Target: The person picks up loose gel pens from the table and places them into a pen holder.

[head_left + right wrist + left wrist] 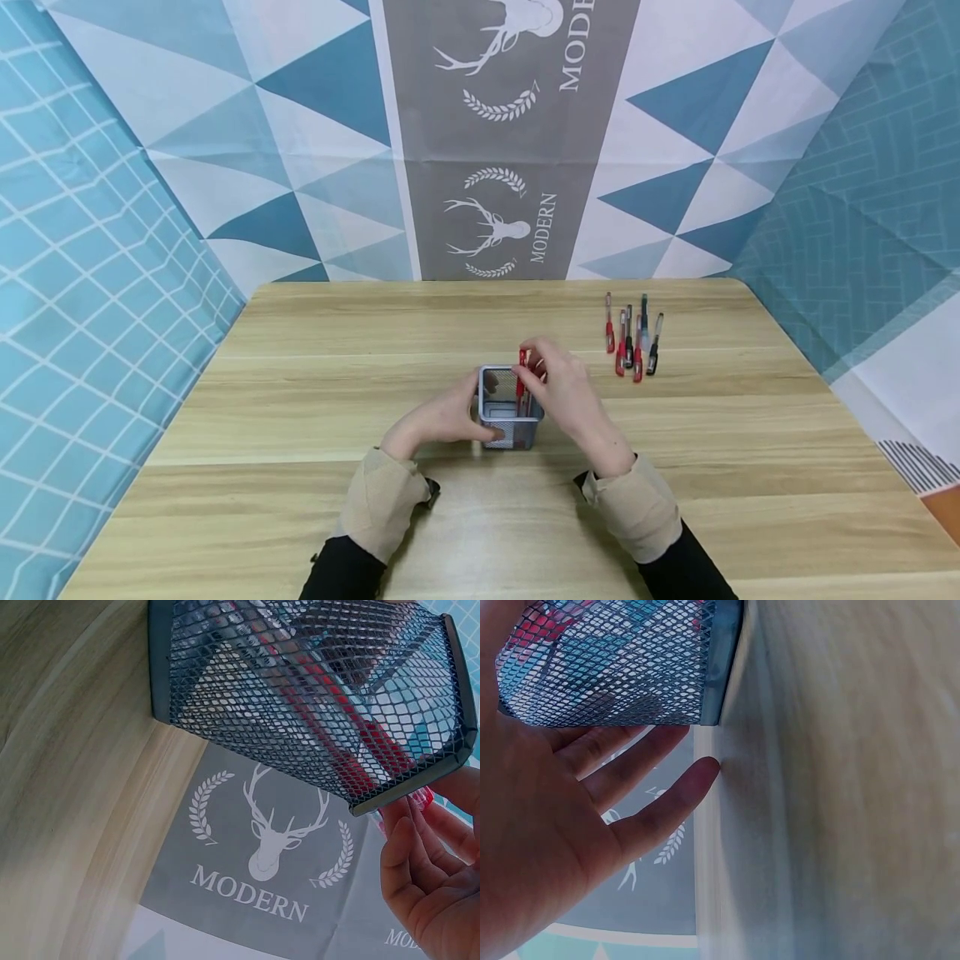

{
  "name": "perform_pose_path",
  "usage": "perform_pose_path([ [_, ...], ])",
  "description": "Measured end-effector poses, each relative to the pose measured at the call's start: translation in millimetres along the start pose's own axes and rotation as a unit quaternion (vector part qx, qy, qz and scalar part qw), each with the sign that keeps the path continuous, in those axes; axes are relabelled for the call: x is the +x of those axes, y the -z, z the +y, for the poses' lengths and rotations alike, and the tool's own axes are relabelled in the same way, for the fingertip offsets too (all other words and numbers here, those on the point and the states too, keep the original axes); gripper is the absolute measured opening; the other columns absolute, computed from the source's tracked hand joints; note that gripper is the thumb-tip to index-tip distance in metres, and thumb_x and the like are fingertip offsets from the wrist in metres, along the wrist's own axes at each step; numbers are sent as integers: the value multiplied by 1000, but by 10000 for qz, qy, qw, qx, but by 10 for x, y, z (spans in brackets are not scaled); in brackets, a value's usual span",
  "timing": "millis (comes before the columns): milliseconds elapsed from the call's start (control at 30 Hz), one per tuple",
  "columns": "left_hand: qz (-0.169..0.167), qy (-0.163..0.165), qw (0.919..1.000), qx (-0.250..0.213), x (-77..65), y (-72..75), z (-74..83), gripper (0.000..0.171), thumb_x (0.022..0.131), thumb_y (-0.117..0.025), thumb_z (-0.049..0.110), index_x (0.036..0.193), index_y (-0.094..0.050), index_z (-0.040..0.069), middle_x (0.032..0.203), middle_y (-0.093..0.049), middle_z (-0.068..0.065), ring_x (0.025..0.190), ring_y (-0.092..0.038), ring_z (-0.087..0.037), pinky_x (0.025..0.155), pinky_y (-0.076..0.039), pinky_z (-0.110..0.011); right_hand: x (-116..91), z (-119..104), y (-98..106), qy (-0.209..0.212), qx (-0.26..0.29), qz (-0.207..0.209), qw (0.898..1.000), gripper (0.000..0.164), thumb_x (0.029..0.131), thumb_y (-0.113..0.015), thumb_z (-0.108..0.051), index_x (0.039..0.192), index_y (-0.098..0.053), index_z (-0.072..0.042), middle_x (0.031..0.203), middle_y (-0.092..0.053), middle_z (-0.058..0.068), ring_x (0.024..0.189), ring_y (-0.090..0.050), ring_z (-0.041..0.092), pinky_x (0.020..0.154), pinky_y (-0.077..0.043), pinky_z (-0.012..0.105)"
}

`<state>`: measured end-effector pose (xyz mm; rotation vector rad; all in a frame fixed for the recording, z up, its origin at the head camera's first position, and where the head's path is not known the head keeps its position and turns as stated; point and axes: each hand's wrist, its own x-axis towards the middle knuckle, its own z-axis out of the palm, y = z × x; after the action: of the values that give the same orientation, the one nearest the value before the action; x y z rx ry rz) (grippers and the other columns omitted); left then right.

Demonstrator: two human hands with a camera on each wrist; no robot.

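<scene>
Head view: mesh holder (519,435) between gripping left hand (448,414) and right hand (561,387) pinching red pen (520,387).

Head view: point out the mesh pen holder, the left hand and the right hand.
Mesh pen holder (517,434): head view, on its front wall.
Left hand (450,414): head view, on its back.
Right hand (559,385): head view, on its back.

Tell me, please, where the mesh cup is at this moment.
In the head view, the mesh cup is below the picture's centre, between the left hand and the right hand; the loose pens lie beyond it, to the right.
</scene>
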<state>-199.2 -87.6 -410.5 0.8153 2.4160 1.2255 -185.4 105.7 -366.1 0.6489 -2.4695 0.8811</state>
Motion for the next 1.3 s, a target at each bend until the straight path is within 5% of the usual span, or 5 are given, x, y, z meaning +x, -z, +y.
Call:
perform_pose_path([
  [900,-9,183,9998,-64,-8,4,10,76,66,-77,20,128,-34,13,114,-55,-8,103,-54,-20,92,-42,-34,1,103,-56,-261,-287,-131,9992,37,81,-68,-17,113,-54,-6,77,-57,2,62,-52,11,53,-45,21],
  [1300,-103,50,9989,-445,3,-3,-1,75,66,-76,14,129,-34,12,117,-54,-11,107,-53,-24,93,-42,-35,5,92,-55,-514,-305,-306,9977,39,82,-66,-20,117,-53,-8,92,-63,7,67,-58,15,57,-49,26],
])
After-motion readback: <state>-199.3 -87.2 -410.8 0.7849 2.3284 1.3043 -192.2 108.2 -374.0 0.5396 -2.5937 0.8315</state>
